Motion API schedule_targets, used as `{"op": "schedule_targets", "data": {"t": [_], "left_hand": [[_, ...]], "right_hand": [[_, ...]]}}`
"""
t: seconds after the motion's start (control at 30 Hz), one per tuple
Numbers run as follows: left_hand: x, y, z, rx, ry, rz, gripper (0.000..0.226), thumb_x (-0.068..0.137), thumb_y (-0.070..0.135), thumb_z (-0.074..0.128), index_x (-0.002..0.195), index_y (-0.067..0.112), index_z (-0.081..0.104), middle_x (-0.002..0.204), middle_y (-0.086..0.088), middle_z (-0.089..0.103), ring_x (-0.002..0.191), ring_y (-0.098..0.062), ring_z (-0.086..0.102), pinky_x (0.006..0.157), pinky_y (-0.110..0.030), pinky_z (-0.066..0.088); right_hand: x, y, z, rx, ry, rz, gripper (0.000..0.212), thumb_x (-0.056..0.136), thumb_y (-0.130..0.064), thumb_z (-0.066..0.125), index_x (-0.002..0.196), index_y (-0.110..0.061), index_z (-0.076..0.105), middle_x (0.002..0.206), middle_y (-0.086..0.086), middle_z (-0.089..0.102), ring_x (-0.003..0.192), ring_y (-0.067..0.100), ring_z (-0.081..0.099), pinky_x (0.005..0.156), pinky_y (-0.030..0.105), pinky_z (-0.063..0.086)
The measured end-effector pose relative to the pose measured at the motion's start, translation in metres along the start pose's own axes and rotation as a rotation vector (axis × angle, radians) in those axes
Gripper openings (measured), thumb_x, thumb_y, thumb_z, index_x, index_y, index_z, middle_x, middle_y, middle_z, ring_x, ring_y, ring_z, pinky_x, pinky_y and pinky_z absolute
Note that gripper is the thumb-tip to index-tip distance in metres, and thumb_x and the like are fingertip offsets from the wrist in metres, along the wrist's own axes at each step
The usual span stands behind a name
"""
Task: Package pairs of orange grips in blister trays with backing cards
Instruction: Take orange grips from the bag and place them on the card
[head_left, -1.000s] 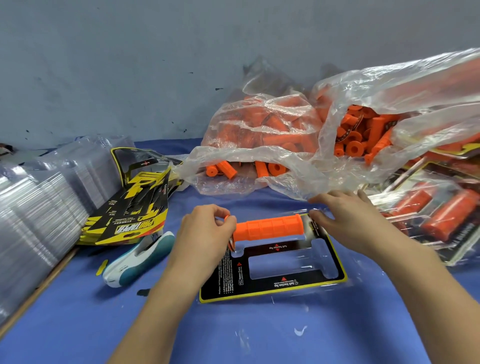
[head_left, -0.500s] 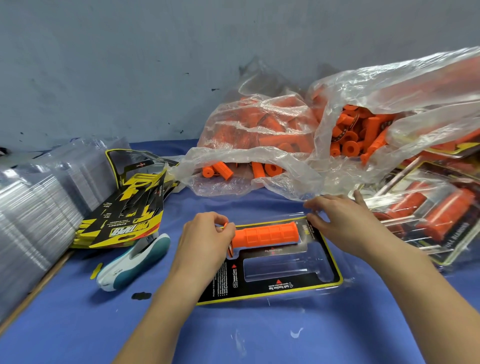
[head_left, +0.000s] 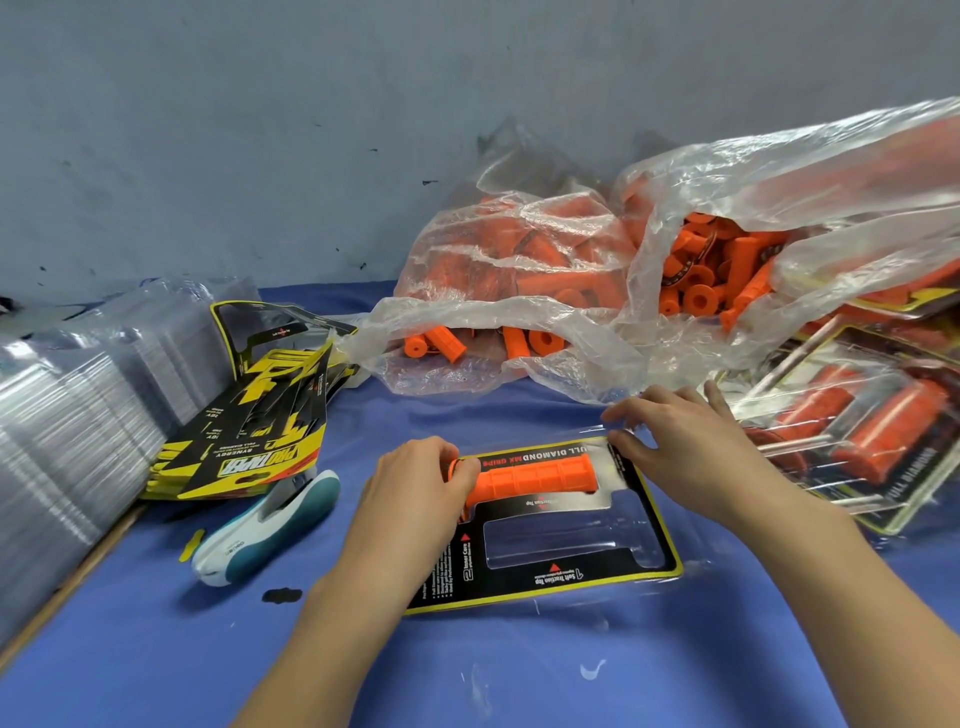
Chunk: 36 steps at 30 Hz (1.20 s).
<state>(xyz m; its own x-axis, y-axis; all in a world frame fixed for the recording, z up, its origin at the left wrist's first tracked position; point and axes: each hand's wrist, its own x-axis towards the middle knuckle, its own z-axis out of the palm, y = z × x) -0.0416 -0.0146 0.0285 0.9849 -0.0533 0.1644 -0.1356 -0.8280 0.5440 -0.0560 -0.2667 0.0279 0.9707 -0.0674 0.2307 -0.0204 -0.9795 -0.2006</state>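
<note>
Right now the left hand (head_left: 415, 488) grips the left end of an orange grip (head_left: 535, 475), fingers curled round it, and the grip lies across the far slot of a clear blister tray (head_left: 561, 540) with a black and yellow backing card (head_left: 519, 587) under it. The near slot holds nothing. The right hand (head_left: 691, 447) rests at the tray's far right corner, fingers bent, its thumb just beside the grip's right end; whether it pinches the plastic I cannot tell. Far behind, clear bags of loose grips (head_left: 691, 275) slump on the blue table (head_left: 156, 649). To the left lie stacked cards (head_left: 249, 441) and a stapler (head_left: 265, 525).
</note>
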Motion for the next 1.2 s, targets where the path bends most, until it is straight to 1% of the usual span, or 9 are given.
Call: {"op": "schedule_targets", "data": {"t": [0.17, 0.23, 0.3, 0.4, 0.47, 0.57, 0.7, 0.9, 1.2], "left_hand": [[-0.004, 0.009, -0.010, 0.030, 0.046, 0.146, 0.025, 0.097, 0.046, 0.050, 0.113, 0.032, 0.063, 0.107, 0.012, 0.059, 0.093, -0.007, 0.059, 0.076, -0.026, 0.035], [-0.014, 0.022, -0.012, -0.086, 0.018, 0.341, 0.016, 0.096, 0.045, 0.054, 0.103, 0.035, 0.064, 0.098, 0.015, 0.058, 0.087, -0.001, 0.057, 0.076, -0.026, 0.041], [-0.028, 0.037, -0.004, -0.118, -0.059, 0.572, 0.016, 0.096, 0.044, 0.054, 0.101, 0.034, 0.066, 0.096, 0.013, 0.056, 0.092, -0.003, 0.054, 0.083, -0.030, 0.046], [-0.048, 0.051, 0.020, 0.028, -0.124, 0.902, 0.022, 0.095, 0.045, 0.054, 0.106, 0.031, 0.068, 0.105, 0.009, 0.059, 0.102, -0.014, 0.053, 0.092, -0.035, 0.044], [-0.057, 0.053, 0.036, 0.129, -0.145, 1.029, 0.025, 0.094, 0.046, 0.054, 0.110, 0.031, 0.068, 0.116, 0.010, 0.060, 0.111, -0.016, 0.052, 0.098, -0.035, 0.042], [-0.061, 0.050, 0.046, 0.208, -0.152, 1.075, 0.028, 0.095, 0.047, 0.052, 0.114, 0.032, 0.066, 0.123, 0.013, 0.060, 0.120, -0.013, 0.047, 0.103, -0.031, 0.039], [-0.062, 0.049, 0.048, 0.210, -0.124, 1.085, 0.027, 0.096, 0.043, 0.050, 0.114, 0.029, 0.064, 0.120, 0.016, 0.063, 0.117, -0.011, 0.052, 0.100, -0.030, 0.042], [-0.068, 0.048, 0.051, 0.166, -0.146, 1.061, 0.035, 0.101, 0.037, 0.045, 0.131, 0.024, 0.055, 0.131, 0.009, 0.060, 0.126, -0.012, 0.049, 0.107, -0.031, 0.037], [-0.062, 0.046, 0.033, -0.029, -0.005, 0.987, 0.025, 0.102, 0.028, 0.049, 0.121, 0.020, 0.063, 0.125, 0.006, 0.061, 0.116, -0.016, 0.056, 0.098, -0.034, 0.043]], "right_hand": [[0.001, 0.001, 0.000, -0.004, -0.006, 0.003, 0.030, 0.102, -0.040, 0.039, 0.128, -0.038, 0.054, 0.128, -0.007, 0.056, 0.128, 0.023, 0.042, 0.120, 0.048, 0.004], [0.002, 0.001, 0.001, -0.005, -0.005, 0.001, 0.030, 0.102, -0.038, 0.038, 0.128, -0.039, 0.054, 0.127, -0.007, 0.056, 0.128, 0.024, 0.042, 0.120, 0.049, 0.004], [0.003, 0.001, 0.002, -0.007, -0.002, 0.001, 0.030, 0.102, -0.036, 0.039, 0.128, -0.039, 0.054, 0.124, -0.007, 0.057, 0.126, 0.024, 0.043, 0.120, 0.049, 0.005], [0.003, 0.000, 0.004, -0.021, 0.008, 0.003, 0.030, 0.100, -0.036, 0.041, 0.126, -0.039, 0.055, 0.120, -0.007, 0.058, 0.122, 0.024, 0.045, 0.119, 0.048, 0.007], [0.003, 0.000, 0.004, -0.021, 0.015, 0.003, 0.030, 0.100, -0.036, 0.041, 0.127, -0.039, 0.055, 0.120, -0.007, 0.058, 0.122, 0.024, 0.046, 0.119, 0.048, 0.007], [0.003, 0.000, 0.004, -0.026, 0.019, -0.006, 0.030, 0.101, -0.036, 0.041, 0.128, -0.038, 0.055, 0.122, -0.007, 0.058, 0.123, 0.024, 0.045, 0.120, 0.049, 0.008], [0.002, 0.000, 0.003, -0.024, 0.012, -0.006, 0.031, 0.102, -0.036, 0.041, 0.130, -0.038, 0.053, 0.122, -0.007, 0.057, 0.124, 0.024, 0.044, 0.120, 0.049, 0.008], [0.002, 0.001, 0.002, -0.037, -0.002, -0.001, 0.037, 0.101, -0.037, 0.040, 0.138, -0.037, 0.043, 0.122, -0.007, 0.058, 0.126, 0.025, 0.044, 0.120, 0.051, 0.006], [0.004, -0.001, 0.000, -0.020, -0.003, 0.005, 0.035, 0.102, -0.038, 0.037, 0.135, -0.036, 0.048, 0.126, -0.007, 0.060, 0.125, 0.026, 0.046, 0.118, 0.051, 0.012]]}}
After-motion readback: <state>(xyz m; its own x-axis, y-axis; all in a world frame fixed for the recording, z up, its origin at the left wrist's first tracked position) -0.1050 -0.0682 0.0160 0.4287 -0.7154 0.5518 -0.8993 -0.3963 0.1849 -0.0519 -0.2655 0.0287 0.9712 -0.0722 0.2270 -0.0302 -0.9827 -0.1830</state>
